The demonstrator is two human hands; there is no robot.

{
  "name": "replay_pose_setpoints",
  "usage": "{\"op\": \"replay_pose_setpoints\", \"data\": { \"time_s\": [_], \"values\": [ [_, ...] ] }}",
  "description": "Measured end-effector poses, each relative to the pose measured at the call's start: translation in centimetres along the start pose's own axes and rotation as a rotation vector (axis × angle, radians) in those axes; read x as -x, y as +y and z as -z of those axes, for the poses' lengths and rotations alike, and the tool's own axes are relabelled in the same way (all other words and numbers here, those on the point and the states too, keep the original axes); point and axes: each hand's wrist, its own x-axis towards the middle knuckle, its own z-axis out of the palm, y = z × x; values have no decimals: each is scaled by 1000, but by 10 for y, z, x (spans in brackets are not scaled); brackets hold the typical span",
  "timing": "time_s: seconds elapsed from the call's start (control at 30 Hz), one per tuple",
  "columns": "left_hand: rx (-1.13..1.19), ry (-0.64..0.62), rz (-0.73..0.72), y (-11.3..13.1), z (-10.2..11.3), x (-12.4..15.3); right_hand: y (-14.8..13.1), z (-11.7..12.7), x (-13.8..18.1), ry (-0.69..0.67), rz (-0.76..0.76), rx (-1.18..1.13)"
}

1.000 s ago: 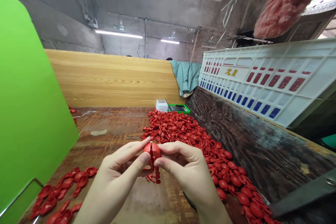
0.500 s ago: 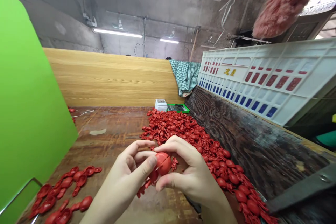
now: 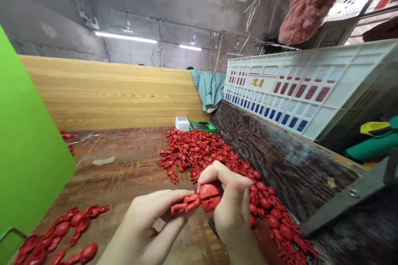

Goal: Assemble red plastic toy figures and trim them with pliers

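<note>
Both my hands meet low in the middle of the view over a brown wooden table (image 3: 130, 157). My right hand (image 3: 230, 203) is closed round the round head of a small red plastic piece (image 3: 205, 198). My left hand (image 3: 149, 223) pinches the piece's narrow, claw-like stem, which points left. The piece lies roughly level between the two hands. Just behind and to the right of my hands spreads a big heap of red plastic pieces (image 3: 211, 153).
A smaller group of red pieces (image 3: 62, 232) lies at the lower left. A green panel (image 3: 27, 140) stands on the left, a light wooden board (image 3: 108, 91) at the back, a dark plank and white crate (image 3: 298, 87) on the right. A small green tray (image 3: 202, 126) sits far back.
The piece has turned from stem-down to lying level with the stem pointing left. My right hand has shifted right with the head, and the view has swung slightly right.
</note>
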Motion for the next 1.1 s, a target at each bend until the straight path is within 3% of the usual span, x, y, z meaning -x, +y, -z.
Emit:
{"op": "replay_pose_setpoints", "data": {
  "time_s": [0.07, 0.13, 0.2, 0.37, 0.5, 0.7, 0.83, 0.93, 1.1],
  "values": [
    [-59, 21, -144, 2, -4, 0, 4, -3, 4, 131, 31, 16],
    [-89, 85, -238, 4, -8, -1, 8, -4, 6, 179, 45, -4],
    [-99, 120, -286, 5, -12, -3, 13, -5, 5, 195, 45, -15],
    [-76, 70, -330, 5, -15, -8, 18, -6, 5, 252, 38, 11],
    [-2, 96, -233, 5, -14, -8, 18, -9, 4, 158, -38, 3],
    [429, 205, 244, 5, -15, -12, 15, -13, 0, 22, 99, -103],
    [644, 247, 425, 0, -12, -11, 11, -16, -6, -131, 113, -238],
    [589, 196, 404, -6, -3, -5, 9, -16, -13, -174, 66, -344],
    [427, 145, 225, -15, 13, 2, 5, -5, -21, -330, 176, -252]
  ]
}}
